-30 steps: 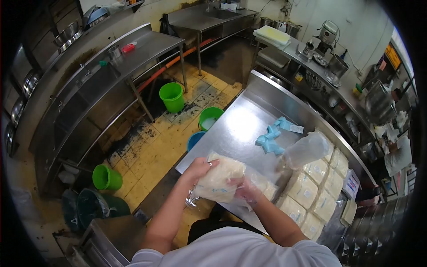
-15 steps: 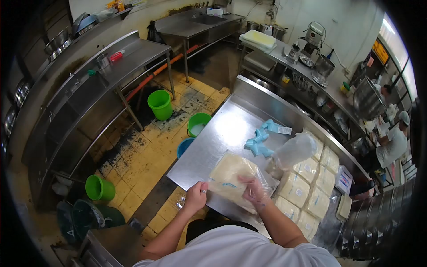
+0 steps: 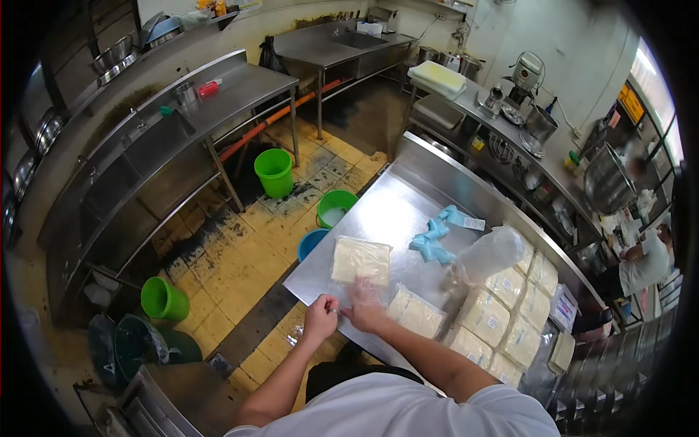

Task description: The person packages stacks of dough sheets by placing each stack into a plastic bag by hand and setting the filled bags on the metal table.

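Note:
A flat, square pack of pale sheets in a clear plastic bag (image 3: 361, 256) lies on the steel table (image 3: 313, 280) near its left edge. My right hand (image 3: 366, 312) rests on the pack's near end, fingers stretched out over the loose plastic. Just left of it, at the table's front edge, my left hand (image 3: 320, 317) is closed with the fingertips pinched together. Whatever those fingers grip is too small to make out. A second bagged pack (image 3: 415, 311) lies to the right of my right hand, under the forearm's far side.
Several bagged packs (image 3: 484, 316) are stacked on the table's right. Beside them lie a crumpled clear plastic bag (image 3: 490, 255) and light-blue cut pieces (image 3: 432, 246). Green buckets (image 3: 274, 173) stand on the tiled floor. A co-worker in a white shirt (image 3: 644, 266) is at far right.
The pack held up between both hands now lies flat on the table, farther left. My right hand moved left with it. The second pack beneath has come into view, and the camera view shifted slightly.

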A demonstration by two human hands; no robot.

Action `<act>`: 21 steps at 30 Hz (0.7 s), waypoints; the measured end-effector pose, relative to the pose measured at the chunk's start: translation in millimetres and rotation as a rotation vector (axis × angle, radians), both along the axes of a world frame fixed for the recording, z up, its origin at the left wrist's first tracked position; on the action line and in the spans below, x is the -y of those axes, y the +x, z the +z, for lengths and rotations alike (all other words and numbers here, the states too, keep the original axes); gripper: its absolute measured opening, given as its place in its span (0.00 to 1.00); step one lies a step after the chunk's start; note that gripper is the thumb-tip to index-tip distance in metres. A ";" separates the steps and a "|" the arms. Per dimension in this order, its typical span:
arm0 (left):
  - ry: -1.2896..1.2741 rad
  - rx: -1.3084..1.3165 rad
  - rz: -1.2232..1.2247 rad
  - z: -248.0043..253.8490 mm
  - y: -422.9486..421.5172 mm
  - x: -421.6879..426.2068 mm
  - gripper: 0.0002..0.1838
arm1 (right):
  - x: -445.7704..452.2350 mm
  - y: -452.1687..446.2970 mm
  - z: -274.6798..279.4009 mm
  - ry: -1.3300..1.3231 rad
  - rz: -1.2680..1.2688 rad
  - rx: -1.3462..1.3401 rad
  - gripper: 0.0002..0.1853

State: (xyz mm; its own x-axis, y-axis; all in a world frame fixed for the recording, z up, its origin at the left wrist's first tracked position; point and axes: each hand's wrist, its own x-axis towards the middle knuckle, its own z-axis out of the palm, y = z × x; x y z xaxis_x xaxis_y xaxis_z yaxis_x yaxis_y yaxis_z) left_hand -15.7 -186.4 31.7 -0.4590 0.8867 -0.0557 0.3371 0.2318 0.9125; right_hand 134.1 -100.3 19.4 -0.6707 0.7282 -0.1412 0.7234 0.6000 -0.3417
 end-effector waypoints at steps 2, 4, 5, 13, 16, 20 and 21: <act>0.097 -0.198 0.011 5.1 4.6 2.1 0.10 | 16.0 10.0 0.7 -0.264 -0.023 -0.107 0.37; 0.274 -0.580 0.028 22.8 8.4 -3.6 0.11 | 31.1 20.6 55.3 -0.114 -0.085 -0.117 0.32; 0.285 -0.642 0.014 31.7 10.2 -11.0 0.11 | 29.7 24.8 75.7 -0.035 -0.117 -0.123 0.30; -0.170 -0.558 -0.163 65.2 -40.7 -94.7 0.18 | -98.9 55.6 54.8 0.087 -0.338 -0.159 0.23; 0.050 -0.359 -0.052 100.0 -43.4 -85.1 0.19 | -93.5 46.3 124.6 -0.304 -0.463 -0.559 0.19; 0.137 -0.097 -0.039 68.6 -42.0 -29.3 0.15 | -32.7 50.0 112.1 -0.588 -0.482 -0.639 0.18; 0.019 -0.111 -0.065 49.1 -39.7 -6.6 0.14 | -11.4 56.1 89.0 -0.610 -0.454 -0.575 0.18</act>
